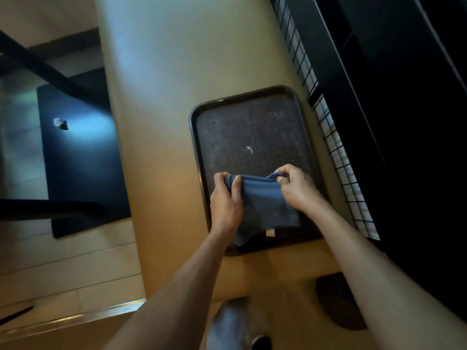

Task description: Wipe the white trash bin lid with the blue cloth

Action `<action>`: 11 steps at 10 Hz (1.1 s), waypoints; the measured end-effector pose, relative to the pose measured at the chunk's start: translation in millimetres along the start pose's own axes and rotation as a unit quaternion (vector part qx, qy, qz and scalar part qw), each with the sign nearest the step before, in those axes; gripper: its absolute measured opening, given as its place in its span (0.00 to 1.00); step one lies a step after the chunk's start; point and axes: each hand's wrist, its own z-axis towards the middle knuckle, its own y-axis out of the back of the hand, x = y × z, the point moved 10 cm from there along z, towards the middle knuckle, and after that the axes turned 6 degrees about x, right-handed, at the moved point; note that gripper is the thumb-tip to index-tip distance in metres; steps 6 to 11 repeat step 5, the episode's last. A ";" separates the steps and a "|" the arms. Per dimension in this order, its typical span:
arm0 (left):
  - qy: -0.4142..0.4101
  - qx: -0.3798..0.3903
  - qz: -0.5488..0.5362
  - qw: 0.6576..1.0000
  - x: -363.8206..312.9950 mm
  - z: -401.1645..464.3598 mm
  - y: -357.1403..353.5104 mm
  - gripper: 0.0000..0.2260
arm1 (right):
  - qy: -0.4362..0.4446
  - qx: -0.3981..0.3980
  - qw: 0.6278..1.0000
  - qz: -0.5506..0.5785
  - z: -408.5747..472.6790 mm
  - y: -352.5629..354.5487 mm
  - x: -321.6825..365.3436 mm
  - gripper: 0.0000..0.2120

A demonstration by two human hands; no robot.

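both grips pinch blue cloth (262, 198) | over dark tray (199, 137) | tan counter (164, 97), dim rm

Dark tray (199, 147) on tan counter (161, 122), beside wire grid (336, 147)

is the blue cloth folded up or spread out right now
Partly spread, not flat: the blue cloth hangs between the left hand and right hand, bunched at both gripped corners, above the dark tray.

Legible text, labels, brands, numbers, signs: none. The dark tray (252, 137) carries only pale scuff marks and a textured grid pattern, no lettering. The blue cloth (262, 200) is plain, without any readable tag or print.
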 end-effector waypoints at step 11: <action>-0.018 0.046 0.256 0.965 4.2 26.1 -3.9 0.28 | 0.004 -0.049 0.998 -0.025 10.1 -10.4 4.4 0.24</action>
